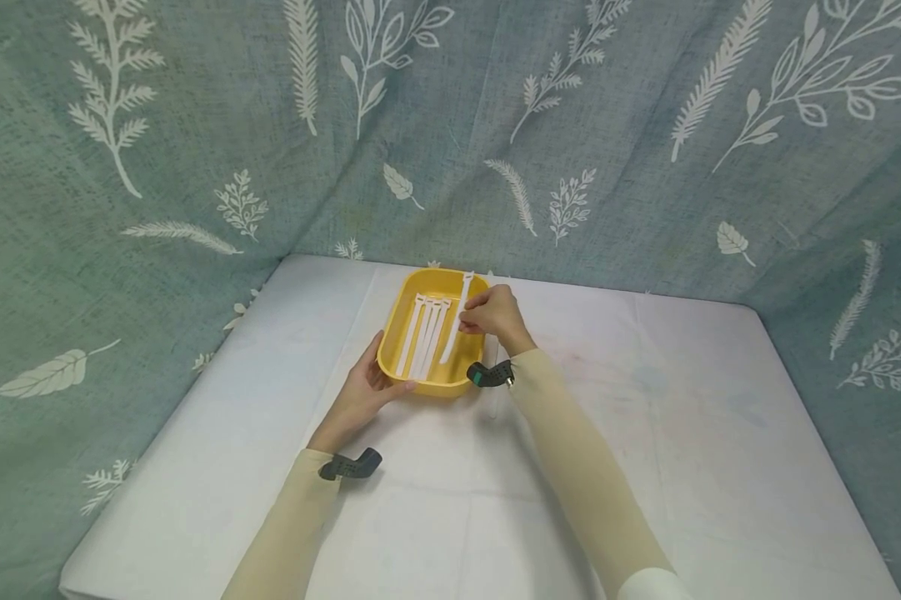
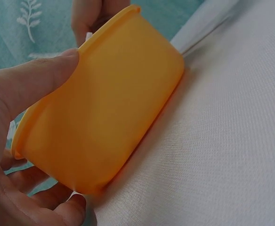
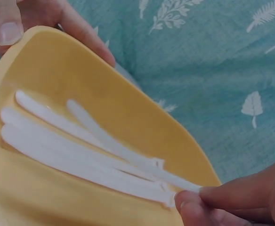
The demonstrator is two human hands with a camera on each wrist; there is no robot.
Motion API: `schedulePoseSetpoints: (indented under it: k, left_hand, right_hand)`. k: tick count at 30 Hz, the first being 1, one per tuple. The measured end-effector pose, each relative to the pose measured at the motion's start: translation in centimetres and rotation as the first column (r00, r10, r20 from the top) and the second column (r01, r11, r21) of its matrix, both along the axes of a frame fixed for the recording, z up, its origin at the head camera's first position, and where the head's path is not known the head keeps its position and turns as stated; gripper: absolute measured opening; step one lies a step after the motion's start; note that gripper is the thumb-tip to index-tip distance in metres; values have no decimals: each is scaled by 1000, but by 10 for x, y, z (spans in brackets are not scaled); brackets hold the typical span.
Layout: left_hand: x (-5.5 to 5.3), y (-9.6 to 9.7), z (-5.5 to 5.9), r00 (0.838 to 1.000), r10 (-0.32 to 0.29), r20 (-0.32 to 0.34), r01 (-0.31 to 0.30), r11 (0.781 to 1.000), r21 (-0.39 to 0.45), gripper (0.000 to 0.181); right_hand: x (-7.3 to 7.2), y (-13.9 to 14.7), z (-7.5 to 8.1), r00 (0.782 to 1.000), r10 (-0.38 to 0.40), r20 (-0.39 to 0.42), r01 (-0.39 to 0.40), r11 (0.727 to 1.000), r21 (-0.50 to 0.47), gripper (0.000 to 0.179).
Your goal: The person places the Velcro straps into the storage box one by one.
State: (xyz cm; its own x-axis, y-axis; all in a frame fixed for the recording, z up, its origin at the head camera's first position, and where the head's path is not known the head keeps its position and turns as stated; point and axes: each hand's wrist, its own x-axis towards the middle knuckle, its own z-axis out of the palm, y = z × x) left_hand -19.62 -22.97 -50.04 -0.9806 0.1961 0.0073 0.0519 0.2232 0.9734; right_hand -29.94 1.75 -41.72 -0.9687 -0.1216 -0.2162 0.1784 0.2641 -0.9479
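Observation:
A yellow plastic basin [image 1: 438, 388] with rounded corners sits near the table's far edge. My left hand [image 1: 362, 392] grips its near-left corner; in the left wrist view the thumb [image 2: 43, 75] lies over the rim and the fingers curl round the outer wall. Between thumb and fingers, my right hand [image 1: 493, 315] pinches a white cable strap [image 1: 456, 321] with a slotted head, held slanting over the basin's right side. Several similar white straps [image 1: 424, 337] lie side by side on the basin's floor, heads toward the far end. The right wrist view shows the pinching fingertips [image 3: 213, 195] closely.
A white cloth covers the table [image 1: 645, 467]. Blue-green curtains [image 1: 435, 125] with white leaf prints hang behind and at both sides. On the table, just right of the basin, is a thin, pale, see-through item [image 1: 494, 408], too faint to identify.

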Motion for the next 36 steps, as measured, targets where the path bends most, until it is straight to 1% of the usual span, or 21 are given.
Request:
schedulePoseSetpoints:
  k: [5,9,11,14,16,18,22,25,27,30,33,36]
  left_hand:
    - [0,-1,-1,1000,1,4,-1,1000,6,115]
    - [0,-1,-2,1000,-9,14,8,1000,17,115]
    - [1,-1,-2,1000,-11,14,11,1000,21,115]
    - [1,-1,-2,1000,-7,8,7,1000,11,115]
    - [1,-1,-1,1000,-5,3,5,1000,6,115]
    - [0,-1,0,1000,-6,0,6,1000,4,115]
    - [1,-1,1,1000,-6,-1,6,1000,-1,115]
    - [0,-1,2,1000,-7,-10,7,1000,0,113]
    - [0,-1,2,1000,-8,-18,8,1000,4,113]
    - [-2,-2,1,1000,-10,-26,10,1000,7,112]
    - [-2,-2,0,1000,-6,-20,6,1000,-1,114]
    - [-2,-1,1,1000,7,-3,-7,1000,-13,116]
  right_hand:
    - [-3,-10,-3,1000,23,-16,-22,997,68,18]
    - [-4,-17,-7,1000,13,-24,-9,987,159,16]
    - [-5,-21,-8,999,15,-42,-5,974,228,13]
    - [-7,-25,-9,997,36,-70,-11,945,326,8]
    - [-8,-28,-8,995,50,-80,-16,926,377,10]
    - [-10,-31,-8,995,57,-79,-20,913,407,13]
    - [-14,-37,-9,997,57,-57,-25,893,449,22]
    - [-17,-42,-11,998,55,-40,-30,886,462,33]
    - [-18,-44,-12,998,57,-37,-33,883,468,36]
    - [-19,-47,-14,997,69,-44,-39,877,479,29]
    - [-19,-48,-18,995,76,-59,-37,872,487,19]
    - [-18,-50,-22,995,75,-70,-31,871,490,15]
